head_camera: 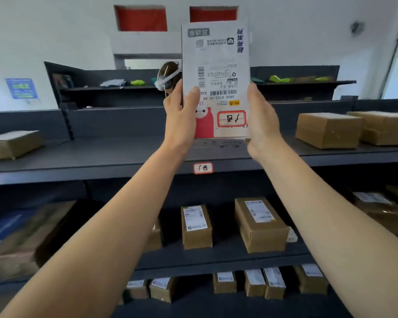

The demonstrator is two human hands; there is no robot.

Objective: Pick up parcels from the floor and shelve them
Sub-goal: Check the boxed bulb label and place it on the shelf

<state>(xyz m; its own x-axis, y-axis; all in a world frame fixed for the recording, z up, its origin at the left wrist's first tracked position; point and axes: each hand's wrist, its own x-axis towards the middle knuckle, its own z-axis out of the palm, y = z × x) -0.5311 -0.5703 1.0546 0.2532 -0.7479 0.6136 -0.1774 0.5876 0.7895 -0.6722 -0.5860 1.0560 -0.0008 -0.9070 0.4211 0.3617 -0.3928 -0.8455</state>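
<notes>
A flat white parcel (218,72) with barcodes, a pink cartoon patch and a red-framed handwritten label stands upright, upside down, over the top grey shelf (124,154). My left hand (182,113) grips its left edge and my right hand (261,118) grips its right edge. Its lower edge is at or just above the shelf surface; I cannot tell whether it touches. A matching red-framed tag (203,168) is stuck on the shelf's front lip directly below the parcel.
Brown boxes (328,129) sit on the top shelf at right, and a taped parcel (12,144) at left. Several labelled boxes (260,223) fill the lower shelves. Behind the shelf, another person's head with a headset (168,76) shows, and a farther rack (303,82).
</notes>
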